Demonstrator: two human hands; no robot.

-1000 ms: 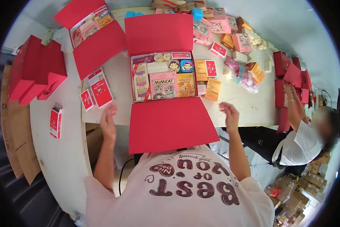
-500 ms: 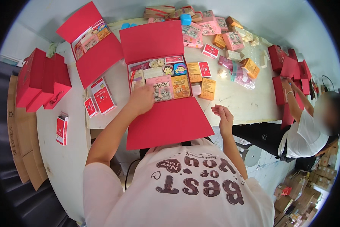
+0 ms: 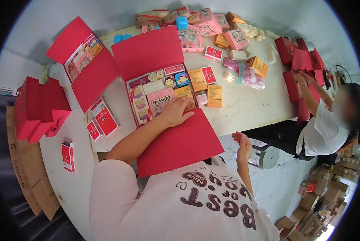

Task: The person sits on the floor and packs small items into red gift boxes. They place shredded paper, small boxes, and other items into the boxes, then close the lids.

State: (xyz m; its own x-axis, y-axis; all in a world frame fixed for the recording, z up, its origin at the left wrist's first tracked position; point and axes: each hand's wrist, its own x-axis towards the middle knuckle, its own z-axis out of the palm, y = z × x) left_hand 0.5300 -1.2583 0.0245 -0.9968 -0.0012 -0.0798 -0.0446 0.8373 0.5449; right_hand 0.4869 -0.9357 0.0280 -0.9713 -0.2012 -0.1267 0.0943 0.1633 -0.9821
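Note:
An open red gift box point(image 3: 179, 138) lies before me, its front flap folded out toward my body. My left hand point(image 3: 175, 112) rests flat on its contents, fingers spread over an orange box point(image 3: 184, 92) and the edge of a pink box point(image 3: 158, 100). Behind these sit two round-cornered cartoon cases, one blue point(image 3: 182, 79) and one dark point(image 3: 169, 82), and a red-and-white carton point(image 3: 174, 69). A cream pack with purple pieces point(image 3: 140, 105) fills the left side. My right hand point(image 3: 243, 146) hangs past the table edge, fingers loosely extended, with nothing visible in it.
A second filled red box point(image 3: 93, 85) stands open at left, near red cartons point(image 3: 105, 120) and stacked red boxes point(image 3: 37, 108). Pink and orange boxes point(image 3: 236, 38) pile up at the back. A co-worker point(image 3: 324, 124) handles red boxes at right, beyond a grey stool point(image 3: 264, 156).
My left hand has moved right, from the box's left side onto the orange box, uncovering the cream pack. My right hand has dropped lower, nearer my body. The whole view has shifted.

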